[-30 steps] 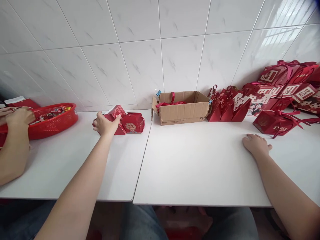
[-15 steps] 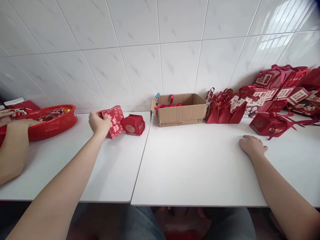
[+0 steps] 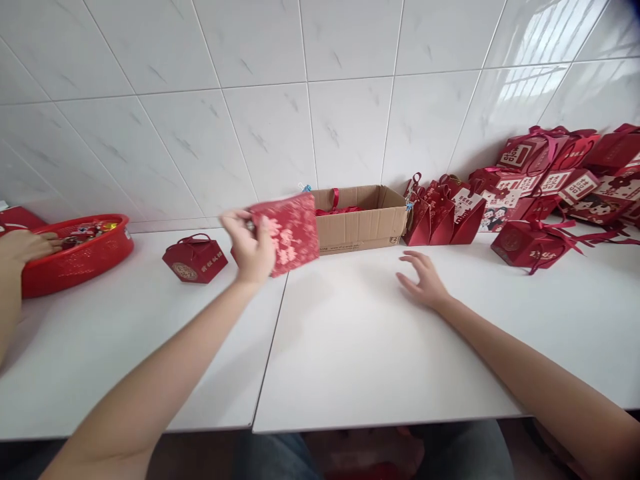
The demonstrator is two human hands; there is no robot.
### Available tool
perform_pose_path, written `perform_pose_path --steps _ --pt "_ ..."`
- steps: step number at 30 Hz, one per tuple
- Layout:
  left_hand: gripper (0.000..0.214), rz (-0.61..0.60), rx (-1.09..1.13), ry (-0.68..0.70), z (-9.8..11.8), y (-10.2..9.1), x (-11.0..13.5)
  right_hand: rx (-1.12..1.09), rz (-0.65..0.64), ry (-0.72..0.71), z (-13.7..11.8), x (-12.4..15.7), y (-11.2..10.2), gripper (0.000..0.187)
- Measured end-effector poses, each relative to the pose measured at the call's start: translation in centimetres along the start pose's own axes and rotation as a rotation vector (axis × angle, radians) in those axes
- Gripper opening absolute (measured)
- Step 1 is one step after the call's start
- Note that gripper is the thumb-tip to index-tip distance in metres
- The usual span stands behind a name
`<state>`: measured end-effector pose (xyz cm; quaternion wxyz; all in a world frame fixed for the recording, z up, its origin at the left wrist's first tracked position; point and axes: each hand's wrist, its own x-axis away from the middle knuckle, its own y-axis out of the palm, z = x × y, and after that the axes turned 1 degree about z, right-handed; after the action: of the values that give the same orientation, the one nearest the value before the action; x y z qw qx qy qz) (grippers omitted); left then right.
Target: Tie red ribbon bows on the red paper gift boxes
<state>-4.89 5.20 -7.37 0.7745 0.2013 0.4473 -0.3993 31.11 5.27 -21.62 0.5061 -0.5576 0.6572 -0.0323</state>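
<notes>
My left hand [image 3: 250,243] is closed around a red gift box [image 3: 295,237] with a pale floral pattern, held up above the seam between the two tabletops. The box is blurred and hides the left end of a cardboard box [image 3: 363,230] behind it. My right hand [image 3: 423,280] is open, fingers spread and holding nothing, in front of the cardboard box's right end. To the left of my left hand stands a dark red box [image 3: 196,260] with a looped handle and a round gold emblem. A sliver of red behind my left hand is mostly hidden.
At far left a co-worker's hand [image 3: 37,247] reaches into a red plastic basket [image 3: 80,270] of small wrapped items. Triangular red boxes [image 3: 443,217] stand right of the cardboard box. Stacked red gift boxes [image 3: 530,180] and one ribboned box [image 3: 530,245] sit farther right.
My left hand has carried the floral gift box to the right. My right hand has moved left and its fingers have spread. The handled box at left now shows clearly.
</notes>
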Motion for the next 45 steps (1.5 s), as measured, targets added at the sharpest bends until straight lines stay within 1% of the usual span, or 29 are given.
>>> perform_pose_path --steps 1,3,5,7,9,11,13,15,17,21,23,25,27,28,29,31,32,36,39,41,43,44,45 --pt "0.031 -0.039 0.028 -0.043 -0.7 1.7 1.5 -0.097 -0.028 -0.004 -1.4 -0.6 1.4 0.042" --pt "0.034 -0.091 0.102 -0.080 -2.0 4.5 4.3 -0.346 -0.040 0.039 -3.7 -2.1 4.2 0.053" --pt "0.033 -0.131 0.150 -0.120 -3.1 6.4 6.5 -0.551 -0.060 0.106 -5.2 -3.6 6.6 0.064" --pt "0.032 -0.178 0.200 -0.162 -3.8 7.2 7.9 -0.668 -0.103 0.148 -5.7 -4.8 8.2 0.072" --pt "0.033 -0.245 0.244 -0.146 -4.0 7.3 8.7 -0.755 -0.144 0.167 -5.7 -5.6 8.9 0.074" --pt "0.038 -0.285 0.261 -0.104 -4.0 6.9 9.2 -0.842 -0.173 0.166 -5.6 -5.7 8.9 0.069" --pt "0.046 -0.302 0.254 -0.075 -3.9 6.6 9.4 -0.927 -0.201 0.161 -5.8 -5.6 8.4 0.063" --pt "0.050 -0.316 0.231 -0.055 -3.9 6.4 9.5 -0.996 -0.210 0.176 -6.4 -5.6 7.6 0.060" --pt "0.047 -0.323 0.205 -0.030 -3.9 6.4 9.4 -1.028 -0.196 0.195 -7.1 -5.7 6.9 0.053" --pt "0.042 -0.341 0.218 -0.024 -3.4 6.2 9.3 -1.001 -0.202 0.201 -8.3 -6.1 5.5 0.028" --pt "0.035 -0.353 0.200 -0.032 -3.0 5.9 9.2 -0.988 -0.179 0.182 -8.7 -6.1 5.1 0.024" --pt "0.026 -0.353 0.170 -0.032 -2.6 5.7 9.1 -0.981 -0.116 0.151 -9.1 -6.0 4.8 0.027" --pt "0.019 -0.352 0.164 -0.048 -2.2 5.6 9.0 -0.949 -0.062 0.127 -9.5 -5.9 4.7 0.038" --pt "0.017 -0.354 0.172 -0.070 -2.0 5.5 9.0 -0.910 -0.053 0.110 -9.5 -5.8 4.7 0.041" --pt "0.016 -0.360 0.182 -0.098 -1.8 5.5 9.1 -0.861 -0.058 0.089 -9.6 -5.8 4.7 0.039" --pt "0.017 -0.378 0.204 -0.167 -1.5 5.6 9.2 -0.791 -0.083 0.064 -9.6 -5.7 4.7 0.026" --pt "0.018 -0.385 0.216 -0.198 -1.4 5.6 9.2 -0.793 -0.097 0.072 -9.6 -5.8 4.7 0.023" --pt "0.023 -0.412 0.270 -0.284 -1.6 5.6 9.4 -0.967 -0.168 0.214 -9.7 -6.2 4.5 0.028" --pt "0.030 -0.455 0.342 -0.336 -2.4 5.6 9.5 -1.060 -0.256 0.253 -9.4 -6.6 4.3 0.031" --pt "0.035 -0.473 0.402 -0.355 -3.0 5.7 9.6 -1.085 -0.325 0.226 -8.8 -7.1 4.0 0.032" --pt "0.037 -0.476 0.439 -0.361 -3.4 5.9 9.7 -1.064 -0.382 0.138 -7.8 -7.9 3.8 0.040" --pt "0.037 -0.473 0.444 -0.363 -3.5 6.0 9.9 -1.026 -0.382 0.089 -7.3 -8.4 3.6 0.048" --pt "0.037 -0.470 0.443 -0.366 -3.5 6.1 10.0 -0.961 -0.340 0.057 -6.8 -9.0 3.4 0.058"
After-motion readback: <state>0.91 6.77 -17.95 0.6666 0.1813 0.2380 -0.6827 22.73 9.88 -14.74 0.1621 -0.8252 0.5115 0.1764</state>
